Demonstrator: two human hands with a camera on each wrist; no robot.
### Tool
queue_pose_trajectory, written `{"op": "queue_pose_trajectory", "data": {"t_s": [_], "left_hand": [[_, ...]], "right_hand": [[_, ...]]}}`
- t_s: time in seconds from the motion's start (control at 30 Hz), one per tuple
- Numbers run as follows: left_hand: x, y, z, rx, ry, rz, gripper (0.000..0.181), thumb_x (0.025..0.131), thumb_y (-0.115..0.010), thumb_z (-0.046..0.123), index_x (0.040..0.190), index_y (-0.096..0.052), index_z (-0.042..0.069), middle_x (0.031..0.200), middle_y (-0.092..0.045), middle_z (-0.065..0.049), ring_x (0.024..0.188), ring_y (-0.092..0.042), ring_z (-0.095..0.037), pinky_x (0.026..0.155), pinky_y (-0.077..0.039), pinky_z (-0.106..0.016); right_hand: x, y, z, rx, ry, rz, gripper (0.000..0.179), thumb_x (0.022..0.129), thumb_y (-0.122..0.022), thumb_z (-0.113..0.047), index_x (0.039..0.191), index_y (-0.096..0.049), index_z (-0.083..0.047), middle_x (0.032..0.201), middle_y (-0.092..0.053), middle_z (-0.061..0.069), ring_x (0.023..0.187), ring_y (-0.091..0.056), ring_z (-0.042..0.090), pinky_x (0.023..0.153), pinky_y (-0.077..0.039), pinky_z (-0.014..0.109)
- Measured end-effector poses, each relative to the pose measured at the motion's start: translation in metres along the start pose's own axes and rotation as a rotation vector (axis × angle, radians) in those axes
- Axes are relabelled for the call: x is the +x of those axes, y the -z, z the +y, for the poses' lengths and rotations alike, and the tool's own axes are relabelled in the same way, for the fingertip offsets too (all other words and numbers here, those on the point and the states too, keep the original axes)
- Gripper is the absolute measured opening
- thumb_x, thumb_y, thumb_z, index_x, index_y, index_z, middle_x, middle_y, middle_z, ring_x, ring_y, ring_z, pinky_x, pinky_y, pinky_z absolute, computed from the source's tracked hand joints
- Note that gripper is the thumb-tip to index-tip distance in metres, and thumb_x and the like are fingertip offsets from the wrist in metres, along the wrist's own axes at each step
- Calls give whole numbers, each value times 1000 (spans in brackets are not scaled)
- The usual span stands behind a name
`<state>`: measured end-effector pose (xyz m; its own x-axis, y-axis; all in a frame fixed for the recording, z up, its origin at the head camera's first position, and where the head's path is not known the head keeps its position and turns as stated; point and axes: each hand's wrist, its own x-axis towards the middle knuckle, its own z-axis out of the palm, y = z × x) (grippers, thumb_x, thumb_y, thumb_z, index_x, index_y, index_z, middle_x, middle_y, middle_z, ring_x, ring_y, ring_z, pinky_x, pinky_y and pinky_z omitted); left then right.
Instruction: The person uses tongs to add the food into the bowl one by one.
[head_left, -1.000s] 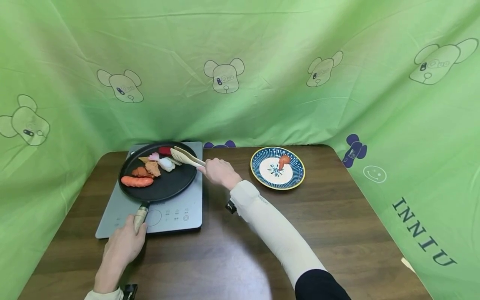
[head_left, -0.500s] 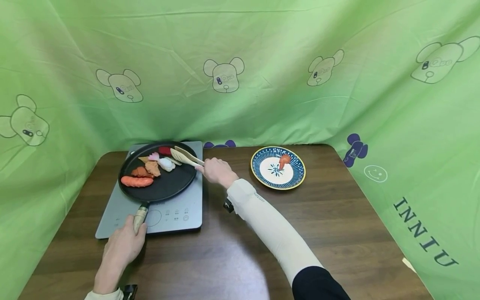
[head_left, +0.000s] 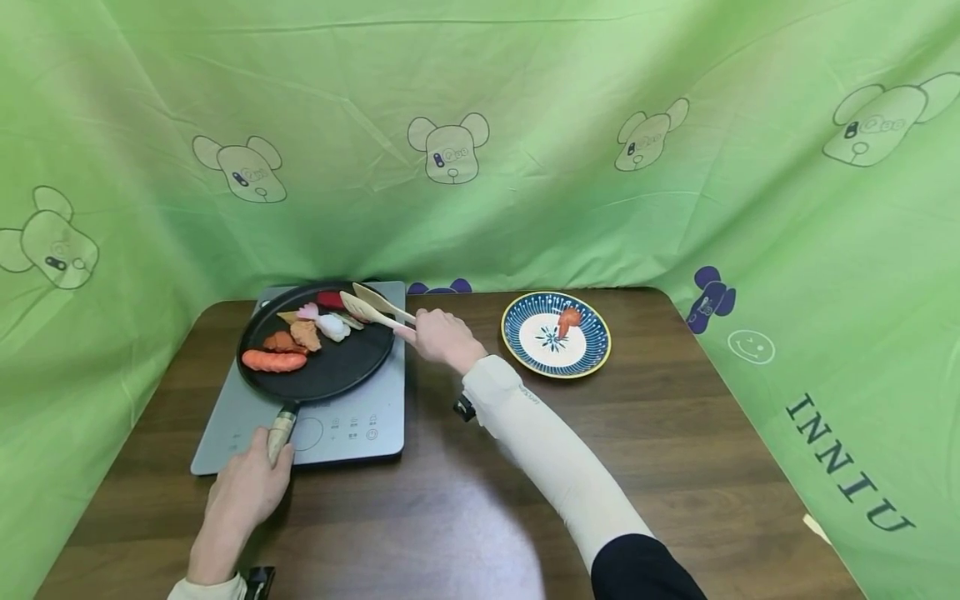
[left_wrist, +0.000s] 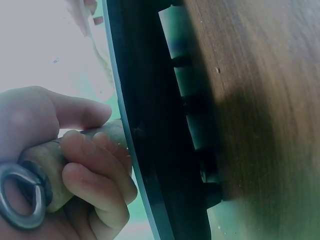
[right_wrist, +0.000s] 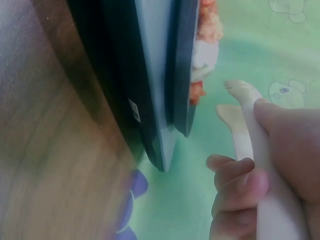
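My left hand [head_left: 250, 492] grips the pale handle [left_wrist: 55, 172] of a black frying pan [head_left: 341, 375], its fingers curled round it. In my right hand [head_left: 446, 337] are cream-coloured tongs [right_wrist: 255, 130], their tips parted and held over the pan's right side. Food pieces lie in the pan: a red sausage [head_left: 273, 361], a brown fried piece [head_left: 305, 335], a reddish-brown piece [head_left: 282, 342], a white and pink piece [head_left: 332, 327] and a dark red piece [head_left: 328, 299] at the back, partly behind the tongs. The right wrist view shows the tongs' tips apart from the food.
Under the pan sits a grey induction cooktop [head_left: 352, 446] on a brown wooden table [head_left: 480, 508]. A blue-patterned plate [head_left: 521, 354] to the right bears a small orange-red food piece [head_left: 568, 320]. Green printed cloth [head_left: 540, 225] hangs behind the table and at its sides.
The tongs' tips have spread wider and lifted slightly, and my right hand has shifted a little right and up. The left hand, pan and food pieces stay put.
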<state>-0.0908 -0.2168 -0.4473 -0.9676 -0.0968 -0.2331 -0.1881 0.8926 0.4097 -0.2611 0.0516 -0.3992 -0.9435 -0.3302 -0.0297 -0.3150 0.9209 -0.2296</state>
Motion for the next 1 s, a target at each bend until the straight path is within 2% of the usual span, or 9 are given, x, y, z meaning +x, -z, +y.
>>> {"op": "queue_pose_trajectory", "data": {"t_s": [0.27, 0.4, 0.67, 0.83, 1.0], "left_hand": [[0, -1, -1, -9, -9, 0, 59, 99, -37, 39, 131, -26, -10, 72, -47, -14, 57, -45, -26, 48, -34, -36], [1, -1, 0, -4, -9, -2, 60, 99, -37, 38, 133, -25, -10, 72, -48, -15, 57, -45, -26, 48, -34, -37], [1, 0, 0, 2, -17, 1, 59, 99, -37, 38, 131, -26, -10, 73, -49, -16, 57, -46, -26, 48, -35, -37], [0, 0, -1, 0, -10, -6, 59, 99, -37, 38, 131, -26, -10, 72, -48, -15, 57, -46, -26, 48, -35, -37], [1, 0, 1, 1, 3, -19, 60, 99, -36, 38, 132, -25, -11, 73, -49, -16, 57, -46, -26, 49, -36, -37]], "right_hand": [[-15, 12, 17, 17, -34, 10, 53, 90, -45, -63, 92, -55, -11, 77, -56, 6, 62, -56, 22, 51, -43, 37], [-22, 20, 29, 24, -40, 26, 49, 90, -51, -59, 93, -55, -10, 77, -56, 6, 63, -56, 22, 54, -44, 36], [-40, 31, 59, 53, -49, 90, 44, 92, -53, -49, 98, -53, -5, 74, -55, 8, 61, -55, 24, 55, -44, 39], [-56, 38, 80, 26, -69, 134, 41, 94, -54, -46, 96, -51, -5, 72, -54, 9, 62, -55, 26, 56, -45, 42], [-73, 44, 102, -60, -88, 161, 40, 94, -54, -45, 91, -51, -6, 70, -53, 10, 63, -57, 29, 57, -45, 45]]}}
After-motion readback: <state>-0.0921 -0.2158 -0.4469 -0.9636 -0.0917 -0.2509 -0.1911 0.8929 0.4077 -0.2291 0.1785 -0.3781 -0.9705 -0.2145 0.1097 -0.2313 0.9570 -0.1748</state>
